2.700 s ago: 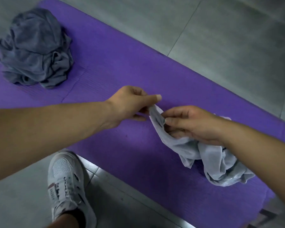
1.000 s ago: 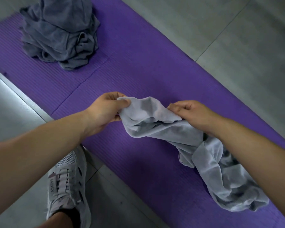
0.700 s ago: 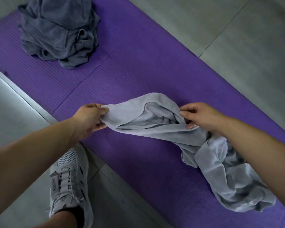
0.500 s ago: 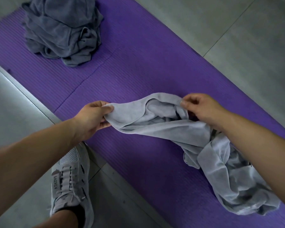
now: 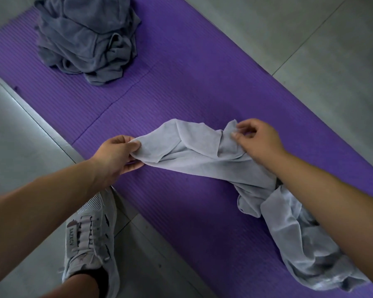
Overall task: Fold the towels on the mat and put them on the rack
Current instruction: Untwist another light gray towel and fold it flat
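Right hand [image 5: 259, 139] moved up, pinching towel [image 5: 194, 152] corner; left hand [image 5: 115, 156] grips opposite end.

Grey tiled floor [image 5: 310, 50] under a purple mat [image 5: 202, 82]. On the mat, well beyond the left hand [image 5: 114, 155], heaped dark grey towels [image 5: 86, 35]; behind the right hand [image 5: 258, 138], crumpled light grey towel [image 5: 299, 244]. On tiles just behind the left hand, a shoe [image 5: 91, 233].

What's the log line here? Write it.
light towel: crumpled, end lifted; left hand: pinches edge; right hand: pinches corner; dark towels: heaped on mat
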`<state>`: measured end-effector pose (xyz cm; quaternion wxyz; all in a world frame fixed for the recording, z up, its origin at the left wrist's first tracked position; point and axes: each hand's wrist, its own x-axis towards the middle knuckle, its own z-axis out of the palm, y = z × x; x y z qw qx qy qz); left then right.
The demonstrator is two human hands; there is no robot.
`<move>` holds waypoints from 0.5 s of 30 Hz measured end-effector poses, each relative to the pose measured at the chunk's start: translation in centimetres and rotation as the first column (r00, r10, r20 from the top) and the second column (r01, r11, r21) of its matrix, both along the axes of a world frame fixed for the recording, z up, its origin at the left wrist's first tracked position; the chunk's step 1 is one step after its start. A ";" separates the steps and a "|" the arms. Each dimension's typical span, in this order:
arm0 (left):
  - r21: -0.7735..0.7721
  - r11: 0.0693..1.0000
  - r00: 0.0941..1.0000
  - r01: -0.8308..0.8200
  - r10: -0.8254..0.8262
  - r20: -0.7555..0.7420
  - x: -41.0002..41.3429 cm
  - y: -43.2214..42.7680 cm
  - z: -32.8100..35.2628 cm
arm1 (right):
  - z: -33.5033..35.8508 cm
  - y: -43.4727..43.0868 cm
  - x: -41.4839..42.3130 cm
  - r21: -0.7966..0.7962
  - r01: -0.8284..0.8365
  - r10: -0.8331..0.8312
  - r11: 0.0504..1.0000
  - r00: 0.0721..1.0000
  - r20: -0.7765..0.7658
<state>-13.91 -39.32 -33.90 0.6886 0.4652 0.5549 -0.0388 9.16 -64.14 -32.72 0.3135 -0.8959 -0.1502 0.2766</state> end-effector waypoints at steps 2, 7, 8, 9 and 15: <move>-0.006 1.000 1.000 0.018 -0.018 -0.016 0.0 0.0 -0.1 | 0.1 0.2 0.9 -0.035 0.091 -0.089 0.995 0.994 0.060; -0.054 0.997 0.999 0.053 -0.052 0.013 0.1 -0.3 0.0 | -0.7 0.9 1.7 -0.032 0.145 -0.149 0.989 0.973 -0.174; -0.072 0.996 0.998 0.054 -0.052 0.029 0.0 -0.3 0.0 | -0.9 1.1 1.7 -0.015 0.141 -0.141 0.990 0.972 -0.186; -0.089 0.995 0.998 0.054 -0.050 0.046 -0.1 -0.4 0.0 | -1.0 1.4 1.7 -0.011 0.126 -0.126 0.992 0.975 -0.181; -0.111 0.987 0.993 -0.115 0.118 0.020 -0.6 -1.1 -0.7 | -1.5 1.1 2.0 -0.300 -0.078 0.065 0.951 0.996 -0.053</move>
